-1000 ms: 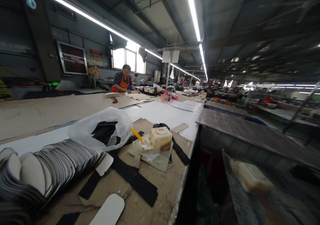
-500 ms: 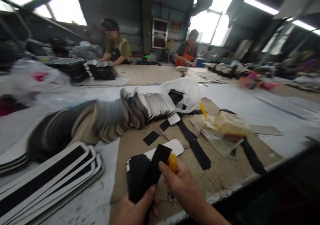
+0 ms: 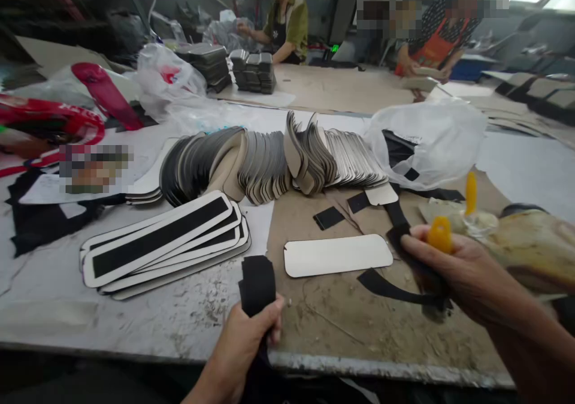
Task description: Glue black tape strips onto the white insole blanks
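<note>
My left hand (image 3: 245, 338) is closed around a bundle of black strips (image 3: 258, 284), whose upper ends stick up from the fist. My right hand (image 3: 462, 266) pinches a single black strip (image 3: 399, 236) between thumb and finger. In the same hand sits a tool with a yellow handle (image 3: 440, 234); its working end is hidden. Between the hands, a white panel with rounded corners (image 3: 339, 255) lies bare on the brown work sheet (image 3: 327, 314). A curved black strip (image 3: 395, 289) hangs or lies just below the right hand; which, I cannot tell.
Left lies a fanned pile of white panels with black strips (image 3: 166, 239). Behind runs a long row of stacked curved pieces (image 3: 265, 164). A plastic bag (image 3: 431, 140) stands back right, near a wrapped yellowish block (image 3: 525, 236) and a yellow stick (image 3: 470, 193). Two co-workers sit across.
My hands have moved apart, left hand leftward and right hand rightward. The white panel, partly covered by black strips before, now shows fully. The view has swung left and downward.
</note>
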Demonstrator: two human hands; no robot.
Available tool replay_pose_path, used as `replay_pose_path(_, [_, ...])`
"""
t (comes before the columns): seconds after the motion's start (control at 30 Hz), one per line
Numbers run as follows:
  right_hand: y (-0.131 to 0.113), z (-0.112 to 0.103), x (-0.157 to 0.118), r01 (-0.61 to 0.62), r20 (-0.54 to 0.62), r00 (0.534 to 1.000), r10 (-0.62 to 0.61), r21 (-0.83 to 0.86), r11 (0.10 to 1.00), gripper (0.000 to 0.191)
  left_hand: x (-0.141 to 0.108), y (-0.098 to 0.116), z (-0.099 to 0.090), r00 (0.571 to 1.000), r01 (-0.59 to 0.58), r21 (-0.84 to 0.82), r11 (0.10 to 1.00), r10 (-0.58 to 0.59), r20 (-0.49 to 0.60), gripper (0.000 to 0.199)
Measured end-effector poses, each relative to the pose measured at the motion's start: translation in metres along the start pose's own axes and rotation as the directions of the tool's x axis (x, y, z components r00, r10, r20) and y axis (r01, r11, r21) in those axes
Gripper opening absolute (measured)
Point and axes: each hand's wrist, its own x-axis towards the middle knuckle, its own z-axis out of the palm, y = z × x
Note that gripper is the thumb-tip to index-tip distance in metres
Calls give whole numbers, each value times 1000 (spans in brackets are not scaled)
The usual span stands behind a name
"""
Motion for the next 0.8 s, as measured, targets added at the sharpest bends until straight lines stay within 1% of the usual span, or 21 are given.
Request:
replay_pose_path(0.03, [4, 3, 6, -10, 141, 990, 23, -95, 995, 33, 7, 4, -3, 999, -19, -3, 1000, 19, -39, 38])
replay_pose_path(0.07, [7, 10, 12, 1, 290, 956, 48, -165, 986, 34, 15, 9, -4, 998, -30, -9, 999, 30, -61, 40])
replay_pose_path(0.1, [11, 20, 18, 36, 422, 905, 60, -216, 976, 35, 23, 14, -4, 997, -31, -14, 999, 30, -65, 43])
replay_pose_path(0.17, [15, 43, 31, 182, 576, 817, 24, -298, 937, 34, 38, 22, -3, 1000, -12, -12, 1000, 12, -23, 47])
replay_pose_path(0.23, [16, 68, 43, 289, 655, 756, 21, -363, 886, 26, 50, 30, -1, 998, 3, 27, 1000, -4, 62, 38])
replay_pose_path(0.27, [15, 79, 49, 316, 676, 735, 44, -400, 860, 22, 56, 32, 0, 995, 5, 56, 998, -10, 101, 32])
replay_pose_path(0.33, [11, 97, 57, 345, 694, 711, 112, -484, 804, 14, 66, 36, 1, 989, 13, 94, 995, -26, 146, 29])
replay_pose_path(0.43, [8, 113, 66, 388, 692, 700, 178, -577, 719, 11, 77, 38, 1, 987, 29, 112, 993, -46, 151, 23])
replay_pose_path(0.5, [9, 119, 70, 416, 698, 692, 183, -593, 690, 12, 81, 38, 0, 987, 28, 125, 992, -47, 154, 20])
replay_pose_path(0.63, [16, 128, 74, 431, 708, 681, 189, -595, 678, 13, 84, 39, 1, 986, 24, 146, 989, -47, 162, 21])
replay_pose_path(0.8, [21, 133, 77, 448, 707, 679, 196, -611, 652, 14, 84, 39, 3, 985, 38, 146, 989, -62, 161, 19])
